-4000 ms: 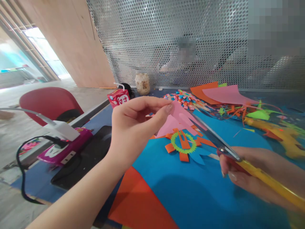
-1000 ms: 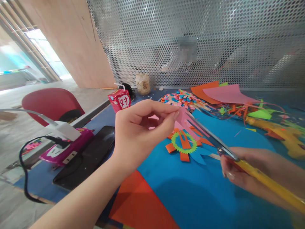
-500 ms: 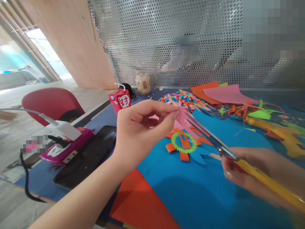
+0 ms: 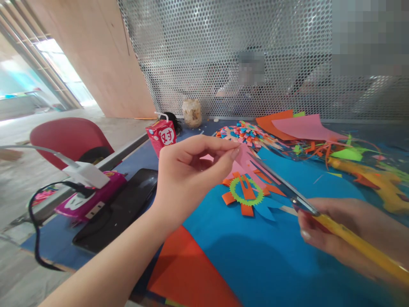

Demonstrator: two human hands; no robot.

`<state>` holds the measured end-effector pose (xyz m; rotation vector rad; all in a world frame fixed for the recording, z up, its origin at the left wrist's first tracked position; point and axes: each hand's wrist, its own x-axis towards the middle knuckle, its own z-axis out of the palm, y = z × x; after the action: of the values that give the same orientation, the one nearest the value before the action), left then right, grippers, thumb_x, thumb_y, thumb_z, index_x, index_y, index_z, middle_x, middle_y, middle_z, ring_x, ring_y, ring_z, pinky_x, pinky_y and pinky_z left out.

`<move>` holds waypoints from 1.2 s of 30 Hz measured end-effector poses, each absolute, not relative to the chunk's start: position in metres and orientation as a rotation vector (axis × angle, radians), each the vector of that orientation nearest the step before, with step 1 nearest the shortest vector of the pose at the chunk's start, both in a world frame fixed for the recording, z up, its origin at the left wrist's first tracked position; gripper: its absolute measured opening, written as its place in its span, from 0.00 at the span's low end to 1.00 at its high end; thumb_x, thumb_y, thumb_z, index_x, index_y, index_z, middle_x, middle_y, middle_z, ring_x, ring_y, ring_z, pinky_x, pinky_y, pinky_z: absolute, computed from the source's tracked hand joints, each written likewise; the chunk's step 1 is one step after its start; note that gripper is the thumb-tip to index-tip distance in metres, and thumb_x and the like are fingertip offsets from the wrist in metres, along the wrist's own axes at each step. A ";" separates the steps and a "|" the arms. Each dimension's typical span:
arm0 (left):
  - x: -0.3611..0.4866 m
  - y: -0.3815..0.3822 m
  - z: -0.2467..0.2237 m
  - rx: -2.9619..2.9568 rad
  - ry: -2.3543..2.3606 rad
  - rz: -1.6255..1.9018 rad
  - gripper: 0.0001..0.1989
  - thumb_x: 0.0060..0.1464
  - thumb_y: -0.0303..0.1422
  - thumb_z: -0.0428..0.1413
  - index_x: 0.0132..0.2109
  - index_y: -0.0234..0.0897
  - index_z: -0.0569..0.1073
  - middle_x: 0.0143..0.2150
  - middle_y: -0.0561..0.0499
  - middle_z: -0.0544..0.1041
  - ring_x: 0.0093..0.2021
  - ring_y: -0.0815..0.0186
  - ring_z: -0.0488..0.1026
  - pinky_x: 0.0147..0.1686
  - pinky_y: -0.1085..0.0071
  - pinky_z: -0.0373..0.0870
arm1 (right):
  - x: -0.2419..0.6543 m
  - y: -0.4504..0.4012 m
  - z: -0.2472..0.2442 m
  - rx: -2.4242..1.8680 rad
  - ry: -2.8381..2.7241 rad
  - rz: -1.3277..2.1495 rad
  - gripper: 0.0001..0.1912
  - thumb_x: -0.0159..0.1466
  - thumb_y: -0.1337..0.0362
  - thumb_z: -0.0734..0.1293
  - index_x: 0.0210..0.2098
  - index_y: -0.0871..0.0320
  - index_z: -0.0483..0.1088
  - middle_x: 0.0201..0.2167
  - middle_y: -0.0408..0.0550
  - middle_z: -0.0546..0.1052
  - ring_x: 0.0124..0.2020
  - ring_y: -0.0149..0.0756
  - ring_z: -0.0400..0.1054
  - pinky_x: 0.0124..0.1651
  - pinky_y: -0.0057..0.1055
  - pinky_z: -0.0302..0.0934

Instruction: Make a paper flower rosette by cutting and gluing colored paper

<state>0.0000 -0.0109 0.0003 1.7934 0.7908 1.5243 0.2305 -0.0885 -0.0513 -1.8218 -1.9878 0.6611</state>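
Above a blue table [image 4: 136,154], I see the left hand [image 4: 189,179] pinching pink paper [image 4: 244,157], probably flimsy, best held by its edge, and the right hand [image 4: 359,216] gripping scissors [image 4: 329,222].

The blue table [image 4: 53,244] carries a dark slab [image 4: 121,207], probably a phone, plus a red drink carton [image 4: 162,137], jar [image 4: 192,113] and blue paper [image 4: 255,251].

Scissors [image 4: 332,226], carton [image 4: 162,134], jar [image 4: 192,114] and chair [image 4: 68,138] number one each.

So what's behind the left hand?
The left hand hides a lower corner of the red drink carton, part of the pink paper it pinches, and some blue sheet. Whatever else lies behind the palm can't be seen.
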 end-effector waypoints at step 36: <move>-0.001 -0.007 -0.001 1.724 0.713 1.439 0.04 0.44 0.25 0.61 0.27 0.39 0.77 0.22 0.54 0.75 0.16 0.75 0.65 0.12 0.77 0.62 | 0.221 -0.090 -0.045 -1.814 -2.023 0.705 0.19 0.52 0.46 0.61 0.18 0.53 0.64 0.16 0.45 0.68 0.17 0.37 0.64 0.17 0.29 0.61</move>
<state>-0.0012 -0.0069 -0.0008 1.7243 0.7130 1.4388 0.2214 -0.0897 -0.0452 -1.8139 -2.0230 0.7047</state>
